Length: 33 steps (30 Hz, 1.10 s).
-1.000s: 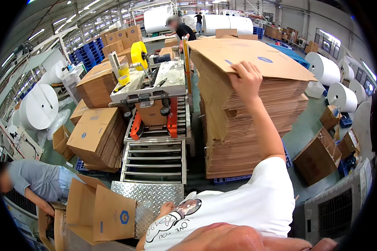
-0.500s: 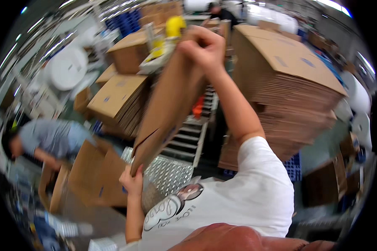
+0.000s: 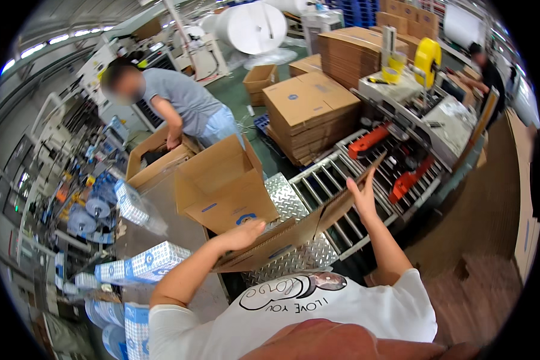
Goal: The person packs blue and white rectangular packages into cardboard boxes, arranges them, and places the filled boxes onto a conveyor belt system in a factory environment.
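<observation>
A partly flattened cardboard box (image 3: 300, 232) slants in front of my chest, above the metal plate and the rollers. My left hand (image 3: 241, 235) lies over its upper edge near the left end, fingers close together and their tips partly hidden. At its far right end my right hand (image 3: 366, 195) grips the board, thumb raised along one side. Just beyond my left hand stands an open cardboard box (image 3: 222, 186) with its flaps up. Under the held box is the diamond-patterned metal plate (image 3: 288, 201).
A roller conveyor (image 3: 324, 186) with orange-red guides (image 3: 369, 141) leads to a taping machine (image 3: 396, 81). Stacked flat boxes (image 3: 312, 99) stand behind. A co-worker (image 3: 186, 99) bends over another open box (image 3: 156, 159) at left. Blue-white packages (image 3: 144, 264) lie on the table.
The held box has come down from a steep tilt to lie lower across my front. My right hand has lowered; my left has moved onto the upper edge. My view has swung left.
</observation>
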### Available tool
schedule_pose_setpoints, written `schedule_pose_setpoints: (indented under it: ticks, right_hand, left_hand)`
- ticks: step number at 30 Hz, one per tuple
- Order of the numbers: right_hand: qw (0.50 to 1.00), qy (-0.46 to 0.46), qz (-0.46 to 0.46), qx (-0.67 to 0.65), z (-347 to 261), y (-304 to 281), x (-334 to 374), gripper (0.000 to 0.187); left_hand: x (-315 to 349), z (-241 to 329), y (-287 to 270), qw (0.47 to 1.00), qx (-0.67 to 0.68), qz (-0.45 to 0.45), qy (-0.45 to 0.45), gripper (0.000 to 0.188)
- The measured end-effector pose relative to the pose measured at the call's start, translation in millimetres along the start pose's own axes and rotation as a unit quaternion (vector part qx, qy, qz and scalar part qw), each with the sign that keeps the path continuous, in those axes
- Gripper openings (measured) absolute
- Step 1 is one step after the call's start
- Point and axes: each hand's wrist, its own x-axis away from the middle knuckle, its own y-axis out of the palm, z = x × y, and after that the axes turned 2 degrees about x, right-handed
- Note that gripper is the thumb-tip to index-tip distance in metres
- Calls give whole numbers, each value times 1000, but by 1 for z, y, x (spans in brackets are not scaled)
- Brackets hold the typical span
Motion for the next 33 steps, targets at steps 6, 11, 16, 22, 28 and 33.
schedule_pose_setpoints:
  ticks: [6, 11, 16, 22, 28, 33]
  right_hand:
    - [979, -57, -109, 160, -11, -42, -52, 105]
    - [987, 38, -154, -14, -18, -8, -49, 97]
    - [983, 34, -163, -82, -3, -1, -53, 92]
    - [987, -17, -158, 32, -47, 4, -73, 69]
    - [741, -111, -616, 245, -76, 49, -73, 74]
    - [388, -315, -650, 573, -49, 117, -6, 118]
  left_hand:
    - [56, -38, 51, 990, 140, 22, -26, 53]
    - [33, 24, 105, 987, 103, -54, 108, 75]
    - [42, 23, 65, 976, 195, -59, 70, 78]
    - [46, 23, 11, 989, -62, 100, -93, 49]
    - [47, -36, -23, 944, 40, 308, -116, 36]
    - [-34, -59, 70, 954, 179, 43, -235, 45]
